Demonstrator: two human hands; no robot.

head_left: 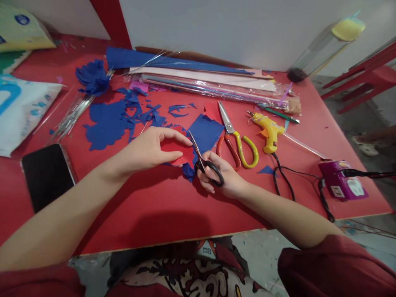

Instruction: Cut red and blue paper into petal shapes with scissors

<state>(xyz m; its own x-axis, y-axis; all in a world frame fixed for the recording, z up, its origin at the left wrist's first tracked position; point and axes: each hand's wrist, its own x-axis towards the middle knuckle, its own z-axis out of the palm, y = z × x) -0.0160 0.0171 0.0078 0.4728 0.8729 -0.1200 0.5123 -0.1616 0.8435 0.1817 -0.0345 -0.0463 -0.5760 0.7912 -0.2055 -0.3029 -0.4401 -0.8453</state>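
My left hand [157,148] pinches a red paper cutout [185,154] with a wavy edge between thumb and fingers. In my right hand [224,175] is a pair of small black-handled scissors [201,159], fingers through the loops. Their blades point up and left, beside the cutout's right edge; whether they touch it I cannot tell. Just beyond lies a blue paper square [206,134]. Blue scraps [151,115] and blue scalloped cutouts [107,123] spread to the left. Larger scissors [230,128] with red and yellow handles rest right of the square.
A yellow glue gun [267,132] is wired toward a purple power box [342,179] on the right. Rolled paper and wrapped sticks [210,84] line the back. A phone [46,175], wire stems [74,113] and a blue paper flower [93,77] are at left.
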